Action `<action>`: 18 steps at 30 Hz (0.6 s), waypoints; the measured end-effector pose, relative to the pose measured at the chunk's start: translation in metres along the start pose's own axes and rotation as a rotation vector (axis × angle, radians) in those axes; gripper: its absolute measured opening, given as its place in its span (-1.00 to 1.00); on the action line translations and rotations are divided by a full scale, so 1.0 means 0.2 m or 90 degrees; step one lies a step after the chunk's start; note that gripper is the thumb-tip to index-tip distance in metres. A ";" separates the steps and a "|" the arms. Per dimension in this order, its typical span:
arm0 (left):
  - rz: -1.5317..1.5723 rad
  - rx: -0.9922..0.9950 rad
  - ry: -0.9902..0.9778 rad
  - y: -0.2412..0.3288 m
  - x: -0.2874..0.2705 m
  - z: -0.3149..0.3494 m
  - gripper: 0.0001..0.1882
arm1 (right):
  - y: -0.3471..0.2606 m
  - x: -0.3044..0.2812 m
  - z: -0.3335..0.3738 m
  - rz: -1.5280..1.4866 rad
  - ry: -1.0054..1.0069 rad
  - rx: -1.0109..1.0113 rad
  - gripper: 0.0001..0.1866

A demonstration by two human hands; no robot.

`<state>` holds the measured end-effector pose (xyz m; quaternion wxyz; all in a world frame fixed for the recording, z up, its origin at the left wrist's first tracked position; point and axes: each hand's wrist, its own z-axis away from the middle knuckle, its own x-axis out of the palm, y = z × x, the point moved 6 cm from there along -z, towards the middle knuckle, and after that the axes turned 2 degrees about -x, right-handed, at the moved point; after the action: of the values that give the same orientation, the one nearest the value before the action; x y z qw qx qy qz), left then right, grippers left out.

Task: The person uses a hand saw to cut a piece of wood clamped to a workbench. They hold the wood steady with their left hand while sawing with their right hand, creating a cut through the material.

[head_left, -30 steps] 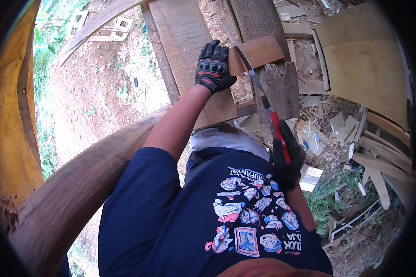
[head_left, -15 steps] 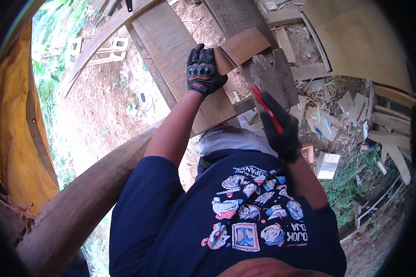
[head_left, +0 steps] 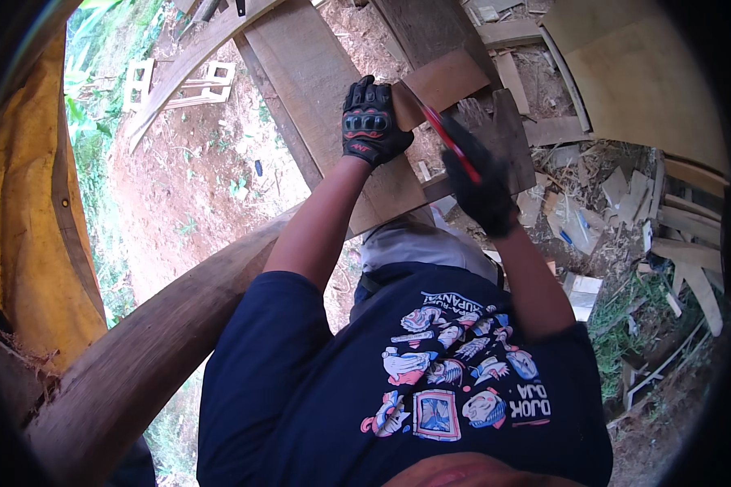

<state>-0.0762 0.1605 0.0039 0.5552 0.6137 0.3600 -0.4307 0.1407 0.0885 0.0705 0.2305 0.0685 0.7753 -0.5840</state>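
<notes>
My left hand, in a black glove with red trim, lies pressed on a wide wooden plank, its fingers stretched out. Against its thumb side is a short brown board, lying across the planks; whether the palm covers its end is hidden. In my right hand, also black-gloved, is a handsaw with a red handle. The handle slants up and left, and the thin blade meets the short board beside my left hand. Motion blurs the right hand slightly.
A thick curved timber runs up from the lower left to the planks. Yellow sheeting hangs at the left. Wood offcuts litter the ground at right, below a large plywood sheet. A wooden frame lies at far left.
My right hand has moved up and slightly left with the saw, bringing its handle closer to the short board. The left hand keeps its place on the plank; the whole view has shifted slightly.
</notes>
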 end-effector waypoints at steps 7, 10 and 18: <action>0.002 -0.009 0.041 -0.01 -0.02 0.03 -0.13 | -0.46 -0.34 0.29 0.070 -0.095 0.169 -0.49; 0.021 -0.022 0.032 -0.01 -0.02 0.03 -0.14 | -0.27 -0.13 0.04 0.043 -0.003 -0.002 -0.51; 0.032 -0.013 0.035 0.00 0.00 0.02 -0.15 | -0.02 0.05 -0.14 0.016 0.032 -0.052 -0.54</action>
<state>-0.0764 0.1559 0.0038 0.5621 0.6286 0.3637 -0.3958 0.1224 0.1112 0.0763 0.2207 0.0834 0.8031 -0.5472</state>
